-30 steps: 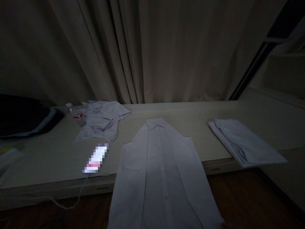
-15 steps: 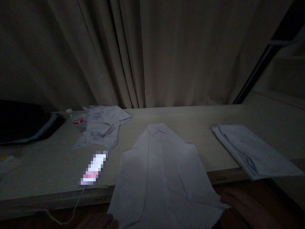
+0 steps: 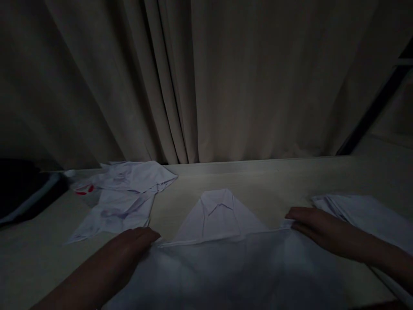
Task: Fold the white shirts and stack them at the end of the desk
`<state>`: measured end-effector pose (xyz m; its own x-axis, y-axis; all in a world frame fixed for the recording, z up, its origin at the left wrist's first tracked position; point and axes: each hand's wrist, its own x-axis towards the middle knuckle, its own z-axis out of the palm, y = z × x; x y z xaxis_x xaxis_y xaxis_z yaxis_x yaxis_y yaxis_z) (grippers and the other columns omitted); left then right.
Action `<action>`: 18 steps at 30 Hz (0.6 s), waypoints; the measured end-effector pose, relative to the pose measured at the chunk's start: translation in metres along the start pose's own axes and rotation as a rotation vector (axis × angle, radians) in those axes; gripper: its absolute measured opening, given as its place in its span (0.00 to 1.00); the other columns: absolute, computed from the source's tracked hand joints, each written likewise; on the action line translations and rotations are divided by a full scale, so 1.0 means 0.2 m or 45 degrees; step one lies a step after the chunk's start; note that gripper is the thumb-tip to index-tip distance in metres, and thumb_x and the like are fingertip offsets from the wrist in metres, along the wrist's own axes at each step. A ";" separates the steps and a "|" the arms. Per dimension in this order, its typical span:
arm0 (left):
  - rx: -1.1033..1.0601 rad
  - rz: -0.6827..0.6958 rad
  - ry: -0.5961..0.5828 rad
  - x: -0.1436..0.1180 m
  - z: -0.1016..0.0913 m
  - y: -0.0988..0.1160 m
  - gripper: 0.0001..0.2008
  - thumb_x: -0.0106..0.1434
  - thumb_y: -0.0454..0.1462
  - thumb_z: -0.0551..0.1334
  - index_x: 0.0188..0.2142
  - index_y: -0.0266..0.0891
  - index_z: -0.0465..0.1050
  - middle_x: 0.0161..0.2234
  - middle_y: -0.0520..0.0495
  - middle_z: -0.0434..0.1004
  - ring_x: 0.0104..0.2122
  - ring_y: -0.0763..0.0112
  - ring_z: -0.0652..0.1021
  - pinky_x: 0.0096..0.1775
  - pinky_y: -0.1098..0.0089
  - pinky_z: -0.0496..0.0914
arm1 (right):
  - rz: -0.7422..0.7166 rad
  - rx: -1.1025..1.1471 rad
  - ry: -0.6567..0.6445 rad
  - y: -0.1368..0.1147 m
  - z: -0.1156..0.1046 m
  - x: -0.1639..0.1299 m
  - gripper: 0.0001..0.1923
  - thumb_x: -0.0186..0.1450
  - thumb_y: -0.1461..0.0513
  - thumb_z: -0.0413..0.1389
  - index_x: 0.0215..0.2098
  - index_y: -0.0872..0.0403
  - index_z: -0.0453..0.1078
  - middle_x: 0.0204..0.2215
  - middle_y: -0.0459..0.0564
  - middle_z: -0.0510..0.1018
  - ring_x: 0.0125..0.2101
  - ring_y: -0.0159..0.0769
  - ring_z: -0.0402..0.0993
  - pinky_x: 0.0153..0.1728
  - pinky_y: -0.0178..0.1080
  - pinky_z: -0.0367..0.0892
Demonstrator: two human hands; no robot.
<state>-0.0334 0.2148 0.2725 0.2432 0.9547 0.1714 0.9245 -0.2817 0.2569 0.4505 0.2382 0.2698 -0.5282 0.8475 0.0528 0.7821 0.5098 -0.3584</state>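
Note:
A white collared shirt (image 3: 219, 262) lies on the pale tabletop, its lower part folded up over the front. The collar and shoulders still show beyond the raised hem. My left hand (image 3: 137, 243) pinches the hem at its left end, fingers closed on the cloth. At the right end, my right hand (image 3: 309, 224) grips the same edge between thumb and fingers. The hem is stretched between both hands, below the collar. The shirt's buttoned front is mostly hidden under the raised cloth.
Crumpled white cloth (image 3: 125, 193) lies at the back left beside a clear plastic bottle (image 3: 86, 190) with a red label. A folded white cloth (image 3: 371, 215) lies on the right, partly behind my right forearm. A dark item (image 3: 22, 193) is far left. Curtains (image 3: 241, 86) hang behind the table (image 3: 274, 176).
Both hands have moved up and forward from the near edge, carrying the shirt's hem toward the collar. The phone and its cable no longer show, and the view has shifted.

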 end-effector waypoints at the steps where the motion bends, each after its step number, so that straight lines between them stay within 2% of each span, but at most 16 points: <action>1: -0.040 -0.004 -0.119 0.09 0.02 -0.03 0.14 0.57 0.40 0.54 0.39 0.49 0.76 0.38 0.53 0.81 0.36 0.70 0.79 0.39 0.73 0.71 | -0.005 -0.001 -0.017 0.05 0.01 0.09 0.11 0.67 0.59 0.46 0.40 0.50 0.70 0.37 0.48 0.77 0.38 0.36 0.74 0.38 0.37 0.69; 3: -0.076 -0.005 -0.283 0.26 0.10 -0.08 0.17 0.60 0.40 0.50 0.43 0.44 0.74 0.42 0.48 0.80 0.40 0.66 0.78 0.41 0.69 0.70 | -0.018 0.003 -0.065 0.16 0.05 0.28 0.12 0.67 0.60 0.46 0.38 0.51 0.70 0.35 0.48 0.77 0.36 0.35 0.74 0.38 0.37 0.68; 4: -0.070 -0.019 -0.300 0.34 0.16 -0.10 0.17 0.61 0.39 0.49 0.44 0.43 0.73 0.43 0.46 0.80 0.42 0.64 0.78 0.43 0.68 0.70 | -0.019 0.000 -0.084 0.22 0.10 0.37 0.11 0.66 0.61 0.46 0.37 0.52 0.71 0.34 0.48 0.77 0.36 0.35 0.74 0.37 0.36 0.67; 7: -0.053 -0.018 -0.371 0.53 0.39 -0.20 0.19 0.60 0.36 0.47 0.46 0.40 0.72 0.46 0.43 0.78 0.47 0.62 0.76 0.48 0.65 0.67 | 0.022 -0.022 -0.142 0.41 0.30 0.60 0.10 0.63 0.65 0.48 0.34 0.54 0.72 0.32 0.49 0.78 0.34 0.35 0.74 0.37 0.36 0.66; 9: -0.085 -0.026 -0.476 0.61 0.55 -0.28 0.20 0.57 0.32 0.47 0.44 0.39 0.72 0.44 0.43 0.79 0.45 0.64 0.77 0.47 0.66 0.67 | 0.081 -0.004 -0.170 0.51 0.46 0.69 0.10 0.61 0.66 0.50 0.36 0.55 0.72 0.34 0.51 0.79 0.35 0.36 0.75 0.37 0.36 0.65; 11: -0.140 -0.054 -0.556 0.63 0.69 -0.35 0.21 0.54 0.31 0.49 0.45 0.39 0.71 0.43 0.44 0.79 0.44 0.65 0.77 0.46 0.67 0.67 | 0.157 0.038 -0.183 0.57 0.60 0.73 0.12 0.61 0.63 0.51 0.42 0.55 0.71 0.36 0.52 0.79 0.36 0.37 0.75 0.37 0.36 0.66; 13: -0.199 -0.121 -0.596 0.64 0.79 -0.41 0.22 0.54 0.34 0.52 0.48 0.39 0.68 0.45 0.44 0.77 0.44 0.66 0.77 0.46 0.68 0.67 | 0.230 0.039 -0.185 0.61 0.69 0.73 0.17 0.63 0.56 0.51 0.47 0.55 0.69 0.38 0.54 0.78 0.36 0.39 0.75 0.37 0.38 0.66; 16: -0.206 -0.197 -0.655 0.63 0.86 -0.48 0.21 0.53 0.44 0.57 0.46 0.39 0.70 0.45 0.43 0.77 0.43 0.63 0.76 0.45 0.68 0.66 | 0.282 -0.048 -0.168 0.61 0.74 0.70 0.25 0.63 0.48 0.50 0.48 0.56 0.69 0.42 0.58 0.77 0.41 0.44 0.73 0.42 0.42 0.65; 18: -0.139 -0.207 -0.667 0.64 0.87 -0.50 0.19 0.51 0.45 0.59 0.41 0.40 0.72 0.43 0.44 0.77 0.42 0.61 0.76 0.43 0.67 0.66 | 0.271 -0.094 -0.153 0.59 0.76 0.69 0.26 0.61 0.46 0.51 0.48 0.56 0.70 0.44 0.59 0.76 0.43 0.46 0.72 0.45 0.43 0.63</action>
<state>-0.0445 0.3812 0.1033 0.2396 0.8988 -0.3672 0.9332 -0.1088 0.3425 0.4200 0.3940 0.0938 -0.3813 0.9154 -0.1293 0.8995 0.3350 -0.2804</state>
